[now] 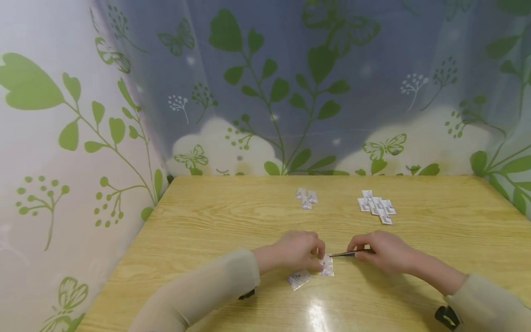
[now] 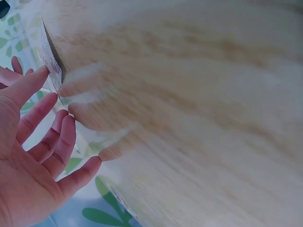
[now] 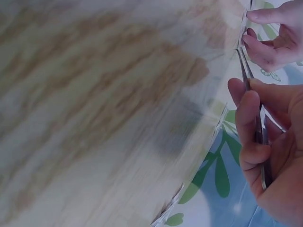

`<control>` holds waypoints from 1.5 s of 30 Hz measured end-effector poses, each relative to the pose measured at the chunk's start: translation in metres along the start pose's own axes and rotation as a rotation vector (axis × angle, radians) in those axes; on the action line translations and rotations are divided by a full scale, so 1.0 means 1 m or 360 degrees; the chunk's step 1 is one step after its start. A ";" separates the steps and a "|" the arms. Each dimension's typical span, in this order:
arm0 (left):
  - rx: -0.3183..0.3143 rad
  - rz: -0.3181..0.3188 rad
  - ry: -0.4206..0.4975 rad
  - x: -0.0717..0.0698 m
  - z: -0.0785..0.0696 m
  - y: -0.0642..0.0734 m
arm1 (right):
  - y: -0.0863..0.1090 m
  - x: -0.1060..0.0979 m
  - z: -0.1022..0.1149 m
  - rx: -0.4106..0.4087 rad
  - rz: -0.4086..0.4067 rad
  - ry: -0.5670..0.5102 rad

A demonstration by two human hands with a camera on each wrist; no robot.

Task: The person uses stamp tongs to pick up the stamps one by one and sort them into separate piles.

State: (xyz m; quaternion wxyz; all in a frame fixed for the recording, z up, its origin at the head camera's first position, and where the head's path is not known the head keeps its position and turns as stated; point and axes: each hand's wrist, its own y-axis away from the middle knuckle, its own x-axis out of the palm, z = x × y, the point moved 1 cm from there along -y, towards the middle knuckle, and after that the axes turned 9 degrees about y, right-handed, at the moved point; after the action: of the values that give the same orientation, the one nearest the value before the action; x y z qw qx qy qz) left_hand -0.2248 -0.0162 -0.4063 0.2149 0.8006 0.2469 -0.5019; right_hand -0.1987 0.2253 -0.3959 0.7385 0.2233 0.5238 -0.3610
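My left hand (image 1: pixel 299 250) holds the left edge of a small flat printed packet (image 1: pixel 327 267) with thumb and index finger. The other left fingertips rest near the table surface in the left wrist view. My right hand (image 1: pixel 387 251) grips metal tweezers (image 3: pixel 259 127) between thumb and fingers. The tweezers' tips meet the upper part of this packet; whether they pinch it I cannot tell. A second packet (image 1: pixel 299 279) lies on the table just below the left hand.
On the wooden table (image 1: pixel 215 212), a cluster of three packets (image 1: pixel 307 201) lies farther back. Several overlapping packets (image 1: pixel 376 206) lie at the back right. A patterned curtain (image 1: pixel 257 92) hangs behind the table and along its left side.
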 end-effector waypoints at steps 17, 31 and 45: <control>0.0136 0.0103 0.0267 -0.009 0.015 0.017 | 0.002 -0.009 -0.002 0.0005 -0.0086 0.0033; 0.0230 0.0230 0.0320 -0.008 0.031 0.049 | -0.024 -0.040 -0.030 0.0046 -0.0257 0.0119; 0.0241 0.0216 0.0233 -0.007 0.030 0.051 | -0.085 -0.042 -0.063 0.0184 -0.0127 0.0255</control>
State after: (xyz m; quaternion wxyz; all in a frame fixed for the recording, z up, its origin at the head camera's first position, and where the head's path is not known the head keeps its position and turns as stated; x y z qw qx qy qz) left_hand -0.2174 -0.0751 -0.4066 0.1687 0.8638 0.1686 -0.4437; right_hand -0.3111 0.2283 -0.3745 0.6653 0.2727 0.5678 -0.4009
